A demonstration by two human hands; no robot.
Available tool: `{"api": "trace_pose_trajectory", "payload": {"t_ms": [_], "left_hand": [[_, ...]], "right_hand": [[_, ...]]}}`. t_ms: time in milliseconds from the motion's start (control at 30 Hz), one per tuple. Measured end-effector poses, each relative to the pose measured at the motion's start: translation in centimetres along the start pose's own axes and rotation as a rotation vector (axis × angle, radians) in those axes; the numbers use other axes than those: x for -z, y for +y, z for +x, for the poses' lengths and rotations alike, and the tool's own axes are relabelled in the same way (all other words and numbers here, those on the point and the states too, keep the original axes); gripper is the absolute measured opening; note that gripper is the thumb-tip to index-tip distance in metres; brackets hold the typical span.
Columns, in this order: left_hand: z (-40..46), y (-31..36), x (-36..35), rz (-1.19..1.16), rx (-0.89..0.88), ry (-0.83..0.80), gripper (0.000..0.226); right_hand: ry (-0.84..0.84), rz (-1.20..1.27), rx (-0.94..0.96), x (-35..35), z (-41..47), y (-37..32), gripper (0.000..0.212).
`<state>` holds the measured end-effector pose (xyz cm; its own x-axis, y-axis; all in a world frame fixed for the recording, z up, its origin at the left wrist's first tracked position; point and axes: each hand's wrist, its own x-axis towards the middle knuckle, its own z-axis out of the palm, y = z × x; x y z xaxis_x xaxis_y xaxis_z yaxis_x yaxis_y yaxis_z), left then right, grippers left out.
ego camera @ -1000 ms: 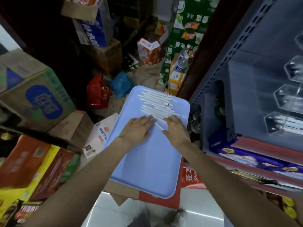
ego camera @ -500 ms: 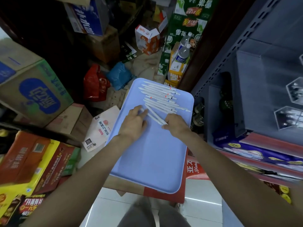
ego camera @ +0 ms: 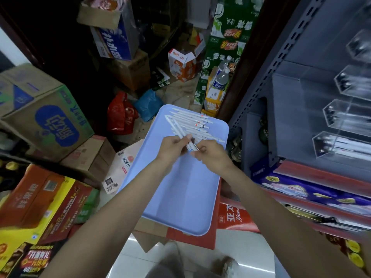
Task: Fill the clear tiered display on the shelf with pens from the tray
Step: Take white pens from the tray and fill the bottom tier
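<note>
A small bundle of white pens [ego camera: 180, 133] is lifted just above the far half of the blue tray [ego camera: 180, 197], its tips fanning away from the person. The left hand [ego camera: 172, 146] is curled round the near end of the bundle, thumb on top. The right hand [ego camera: 208, 155] pinches the same ends from the other side, seemingly squaring them together. More loose pens [ego camera: 192, 121] lie in a rough row on the tray's far end, beyond the hands.

The step in hand looks like gathering: a handful is being collected and evened up before it goes anywhere. To the right of the tray and higher, the clear tiered display [ego camera: 345, 127] sits on the grey shelf [ego camera: 301, 97]; its lowest tier already holds some pens, and the tiers above look sparser, though glare makes that hard to judge.

The next move likely calls for one hand to take the whole bundle, carry it to the right of the tray and lay it lengthwise into an open tier without the pens splaying.

Left of the tray stand cardboard boxes [ego camera: 40, 121].
</note>
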<state>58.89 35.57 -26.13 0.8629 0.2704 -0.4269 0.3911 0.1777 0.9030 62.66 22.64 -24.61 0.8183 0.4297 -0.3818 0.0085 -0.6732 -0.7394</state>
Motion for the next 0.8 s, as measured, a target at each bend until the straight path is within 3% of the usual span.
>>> {"api": "trace_pose_trajectory", "payload": {"t_ms": [200,333,433,633,800], "left_hand": [[-3.6,5.3,-5.1,0.137,-0.273,-0.025,0.022],[-7.3,8.6,-11.3,0.385,-0.495,-0.208,0.03],[-9.3,10.1,-16.9,0.427,-0.604,-0.249,0.032],[-11.6,11.9,-26.7,0.506,-0.724,-0.383,0.021],[-12.4,12.0,-33.3,0.502,-0.715,-0.375,0.014]], "right_hand": [[0.191,-0.052,0.137,6.8,-5.1,-1.2,0.016],[0.366,0.191,0.262,13.7,-10.0,0.3,0.04],[0.434,0.295,0.35,19.0,-13.3,1.8,0.051],[0.538,0.532,0.38,27.7,-18.8,6.6,0.025],[0.589,0.687,0.334,33.0,-22.2,12.6,0.015]]}}
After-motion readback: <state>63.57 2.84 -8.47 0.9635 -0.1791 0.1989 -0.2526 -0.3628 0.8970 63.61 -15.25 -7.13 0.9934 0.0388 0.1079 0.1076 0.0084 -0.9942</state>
